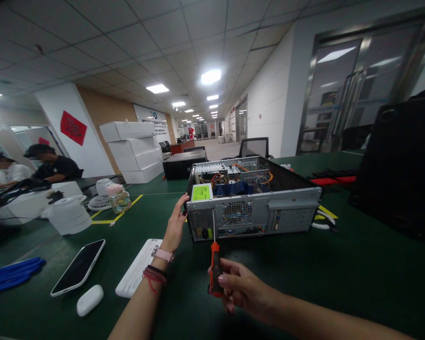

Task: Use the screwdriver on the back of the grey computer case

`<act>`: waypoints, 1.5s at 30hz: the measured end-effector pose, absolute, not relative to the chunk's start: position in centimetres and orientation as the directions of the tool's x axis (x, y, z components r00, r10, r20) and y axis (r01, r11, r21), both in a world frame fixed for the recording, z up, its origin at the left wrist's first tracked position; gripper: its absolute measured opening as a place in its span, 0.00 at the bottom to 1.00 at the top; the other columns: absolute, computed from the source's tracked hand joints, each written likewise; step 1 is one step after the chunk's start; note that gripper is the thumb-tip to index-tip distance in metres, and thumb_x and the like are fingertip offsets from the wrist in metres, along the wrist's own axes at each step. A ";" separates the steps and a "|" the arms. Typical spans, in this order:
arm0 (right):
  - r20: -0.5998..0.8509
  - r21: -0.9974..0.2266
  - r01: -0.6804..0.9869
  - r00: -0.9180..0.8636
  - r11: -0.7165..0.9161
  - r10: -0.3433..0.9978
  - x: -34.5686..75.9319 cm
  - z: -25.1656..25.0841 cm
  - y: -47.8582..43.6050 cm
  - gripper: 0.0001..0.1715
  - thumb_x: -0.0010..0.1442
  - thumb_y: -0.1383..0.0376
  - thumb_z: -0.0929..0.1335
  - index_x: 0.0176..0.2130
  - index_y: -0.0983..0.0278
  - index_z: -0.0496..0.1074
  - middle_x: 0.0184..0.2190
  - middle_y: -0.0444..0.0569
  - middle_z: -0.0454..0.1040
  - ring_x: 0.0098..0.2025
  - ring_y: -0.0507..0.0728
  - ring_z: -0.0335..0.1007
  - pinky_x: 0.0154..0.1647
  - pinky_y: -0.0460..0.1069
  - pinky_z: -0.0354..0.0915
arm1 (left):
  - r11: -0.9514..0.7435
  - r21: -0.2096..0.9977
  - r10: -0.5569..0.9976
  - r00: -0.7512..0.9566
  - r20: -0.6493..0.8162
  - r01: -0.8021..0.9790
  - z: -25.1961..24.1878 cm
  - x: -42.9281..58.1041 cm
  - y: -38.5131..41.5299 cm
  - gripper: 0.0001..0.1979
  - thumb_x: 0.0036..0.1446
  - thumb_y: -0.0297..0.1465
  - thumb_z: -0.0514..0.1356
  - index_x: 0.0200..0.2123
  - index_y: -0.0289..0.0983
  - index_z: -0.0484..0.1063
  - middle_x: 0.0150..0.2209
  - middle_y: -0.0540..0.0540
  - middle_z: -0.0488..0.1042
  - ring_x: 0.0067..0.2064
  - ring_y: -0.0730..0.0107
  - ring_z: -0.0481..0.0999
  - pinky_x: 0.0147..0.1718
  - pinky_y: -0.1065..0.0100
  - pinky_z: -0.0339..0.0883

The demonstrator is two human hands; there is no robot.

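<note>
An open computer case (248,203) lies on the green table, its metal rear panel facing me. Inside are wires, a blue part and a power supply with a bright green label (202,192) at the left. My left hand (175,222) rests against the case's left rear corner, fingers stretched along the side, partly hidden behind the edge. In my right hand (239,285) is a screwdriver (216,269) with an orange and dark handle, fingers wrapped round it. Its shaft points up at the rear panel beside the power supply's grille; whether the tip touches a screw I cannot tell.
Left of my arm lie a white power bank-like slab (136,271), a phone (80,267), a white earbud case (90,300) and a blue glove (12,276). White fans (69,215) and a bottle (119,198) stand behind. A black bag-like object (400,165) is at right. Two people sit far left.
</note>
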State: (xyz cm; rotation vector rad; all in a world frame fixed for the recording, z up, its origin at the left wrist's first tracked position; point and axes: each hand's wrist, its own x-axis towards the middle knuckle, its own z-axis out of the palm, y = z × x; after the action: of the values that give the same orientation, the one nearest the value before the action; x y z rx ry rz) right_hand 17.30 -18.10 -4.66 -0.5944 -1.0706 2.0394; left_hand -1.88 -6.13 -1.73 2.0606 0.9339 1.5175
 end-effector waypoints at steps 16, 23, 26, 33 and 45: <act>-0.136 -0.867 -0.306 -0.615 -0.394 0.777 17.3 -4.0 -18.5 0.26 0.40 0.51 0.75 0.32 0.65 0.65 0.18 0.35 0.61 0.16 0.43 0.52 0.19 0.43 0.53 | -0.683 0.678 0.728 0.174 0.663 0.271 -1.8 -1.9 -6.1 0.24 0.60 0.41 0.46 0.58 0.39 0.58 0.64 0.43 0.54 0.65 0.61 0.51 0.61 0.59 0.51; -0.148 -0.862 -0.309 -0.604 -0.402 0.783 17.3 -3.8 -18.8 0.28 0.41 0.49 0.74 0.30 0.62 0.58 0.15 0.32 0.57 0.15 0.44 0.49 0.18 0.43 0.52 | -0.682 0.680 0.729 0.176 0.662 0.267 -1.9 -2.0 -5.9 0.23 0.61 0.40 0.46 0.58 0.40 0.58 0.64 0.43 0.54 0.65 0.60 0.51 0.61 0.57 0.50; -0.152 -0.876 -0.285 -0.602 -0.389 0.784 17.3 -3.9 -18.9 0.29 0.42 0.47 0.72 0.30 0.62 0.57 0.17 0.32 0.59 0.15 0.43 0.53 0.17 0.43 0.52 | -0.687 0.677 0.725 0.182 0.664 0.265 -1.9 -2.0 -5.8 0.23 0.61 0.40 0.46 0.58 0.40 0.58 0.64 0.44 0.54 0.65 0.61 0.51 0.61 0.58 0.50; -0.173 -0.888 -0.233 -0.629 -0.396 0.758 17.4 -4.2 -18.9 0.27 0.47 0.46 0.69 0.32 0.61 0.56 0.21 0.34 0.63 0.12 0.44 0.55 0.13 0.43 0.46 | -0.684 0.680 0.727 0.179 0.663 0.262 -1.8 -1.9 -6.0 0.23 0.61 0.40 0.46 0.58 0.40 0.57 0.64 0.43 0.53 0.65 0.61 0.51 0.60 0.58 0.51; -0.242 -0.913 -0.149 -0.554 -0.381 0.796 17.3 -3.3 -19.3 0.28 0.48 0.42 0.66 0.26 0.62 0.58 0.16 0.34 0.54 0.16 0.43 0.44 0.17 0.44 0.40 | -0.685 0.674 0.725 0.176 0.665 0.276 -1.7 -1.9 -6.1 0.23 0.61 0.39 0.46 0.58 0.39 0.57 0.64 0.42 0.54 0.65 0.60 0.51 0.62 0.57 0.48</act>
State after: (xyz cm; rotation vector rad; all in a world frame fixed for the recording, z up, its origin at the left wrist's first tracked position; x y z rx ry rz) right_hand 17.28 -19.29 -3.26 -0.9286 -1.2107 1.9833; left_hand -1.85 -6.11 -1.75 2.0577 0.9443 1.5188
